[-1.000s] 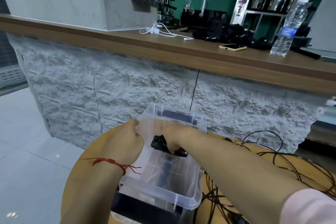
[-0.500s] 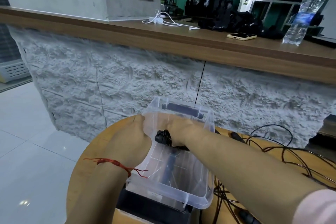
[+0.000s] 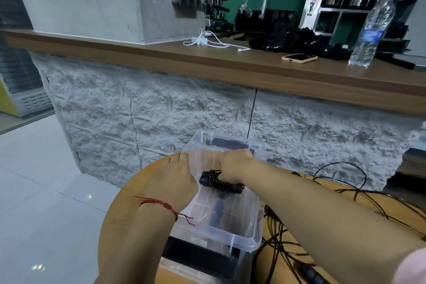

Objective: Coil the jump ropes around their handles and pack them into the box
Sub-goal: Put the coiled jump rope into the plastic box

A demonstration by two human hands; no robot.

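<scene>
the right hand (image 3: 235, 165) holds a coiled jump rope (image 3: 220, 183) just above the open top of the clear box (image 3: 255, 241). its grip is curled round one end of the handles, and the black cord wound round them pokes out toward the left. the left hand (image 3: 173, 182) clamps the box's left wall, its grip closed at the rim to steady it. the box sits on a black base (image 3: 198, 256) near the edge of the round table (image 3: 119, 226). more loose ropes (image 3: 274, 226) sprawl on the table just right of the box.

the likely trouble is the coil. the cord looks stiff, so if the end is not tucked it may spring open once let go and spill over the rim. the perch is another risk: a push into the far end with the left grip eased could tip or slide the box. the nearby loose cords could also snag on a wrist.
</scene>
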